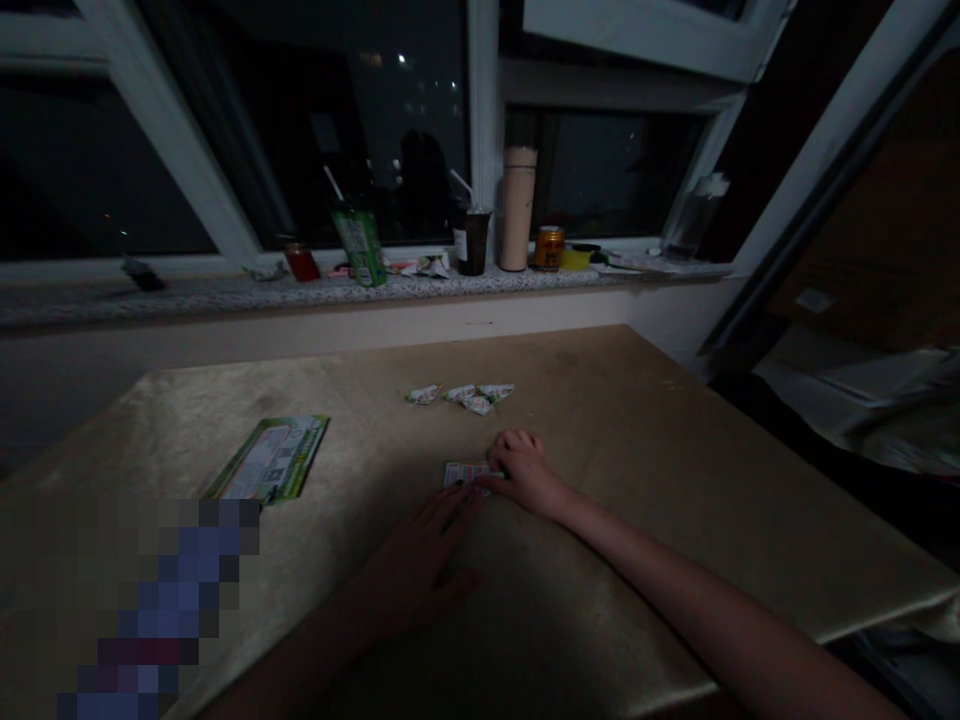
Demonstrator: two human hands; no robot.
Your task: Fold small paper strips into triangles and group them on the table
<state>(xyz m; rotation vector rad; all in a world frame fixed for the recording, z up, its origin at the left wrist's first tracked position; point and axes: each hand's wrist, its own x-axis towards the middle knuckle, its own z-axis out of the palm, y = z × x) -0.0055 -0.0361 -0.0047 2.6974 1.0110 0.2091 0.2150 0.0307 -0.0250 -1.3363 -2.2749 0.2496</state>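
Note:
A small flat printed piece [455,473], green-edged with white and orange print, lies on the table; I cannot tell whether it is a card or a packet. My right hand [525,472] covers its right end, fingers curled and thumb along the near edge. From the near side, my left hand [431,548] reaches to it in shadow, fingers stretched out flat and the fingertips at its lower edge. Just beyond the hands are several small wrapped pieces [478,394] in white and green twisted wrappers, one [424,395] slightly apart on the left.
A larger green printed package [277,458] lies on the left, near a blurred-out patch. The table [615,400] has a brownish cover. Along the windowsill [420,290] stand a green cup [360,245], a dark cup [471,242], a tall flask [517,210] and a can [549,248].

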